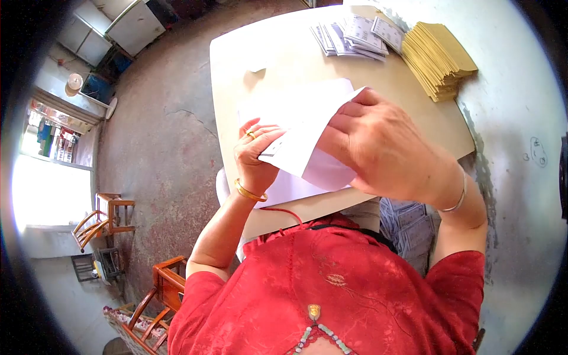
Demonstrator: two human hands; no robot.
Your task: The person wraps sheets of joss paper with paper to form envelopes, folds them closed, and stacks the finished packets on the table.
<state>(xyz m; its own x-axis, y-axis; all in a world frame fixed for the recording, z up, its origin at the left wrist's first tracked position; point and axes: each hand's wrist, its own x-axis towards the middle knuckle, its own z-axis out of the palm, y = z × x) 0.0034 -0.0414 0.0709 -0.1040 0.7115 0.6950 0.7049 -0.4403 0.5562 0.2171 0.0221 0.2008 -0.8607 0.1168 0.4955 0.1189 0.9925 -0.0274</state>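
A white sheet of paper (310,133), curled up at its right side, is between my hands over the table. My right hand (378,139) pinches its raised upper corner, with fingers bent and partly hidden behind the paper. At its left edge my left hand (257,154) grips the paper, thumb hidden underneath and fingers lying over the edge. Dark printed marks show beside the left fingers. More white paper (287,192) lies beneath on the tan table (231,77); bright glare hides where one sheet ends and another begins.
At the table's far right are a pile of printed white papers (355,38) and a thick stack of yellow-brown envelopes (435,59). Bundles of printed papers (408,225) sit below the near edge. A wall (515,148) runs along the right; wooden chairs (168,284) stand at left.
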